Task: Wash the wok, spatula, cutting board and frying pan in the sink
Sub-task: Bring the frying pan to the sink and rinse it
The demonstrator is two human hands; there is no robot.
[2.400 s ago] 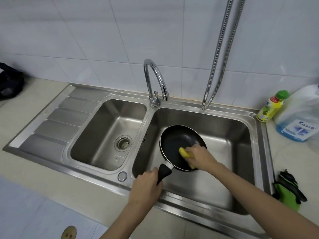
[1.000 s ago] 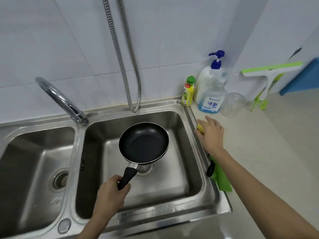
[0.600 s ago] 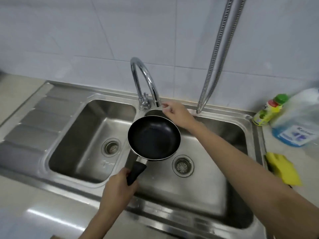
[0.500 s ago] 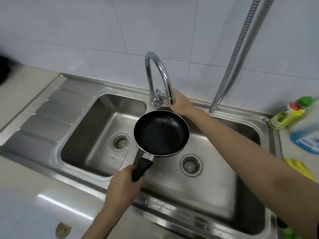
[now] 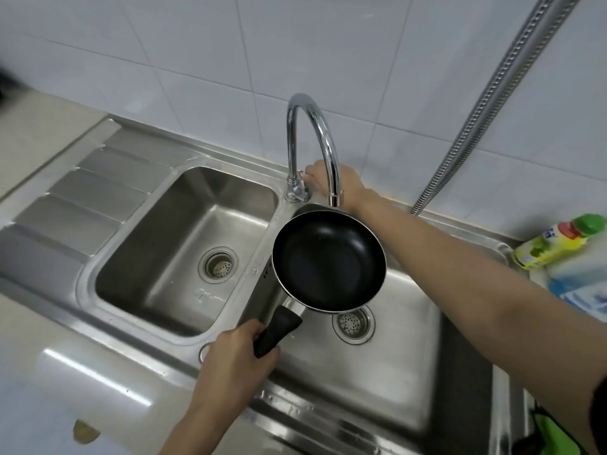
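1. Left hand (image 5: pixel 235 362) grips the pan (image 5: pixel 328 261) by its handle, holding it above the right basin of the sink (image 5: pixel 407 372).
2. Right hand (image 5: pixel 338 185) reaches behind the tap (image 5: pixel 312 139), fingers on its lever.

White glazed wall tiles (image 5: pixel 328 44) with thin grey grout lines rise behind a pale beige table (image 5: pixel 36 126), a ribbed metal hose (image 5: pixel 486 103) hangs down the wall at right, and soft light glares off the steel drainboard (image 5: pixel 82 205).
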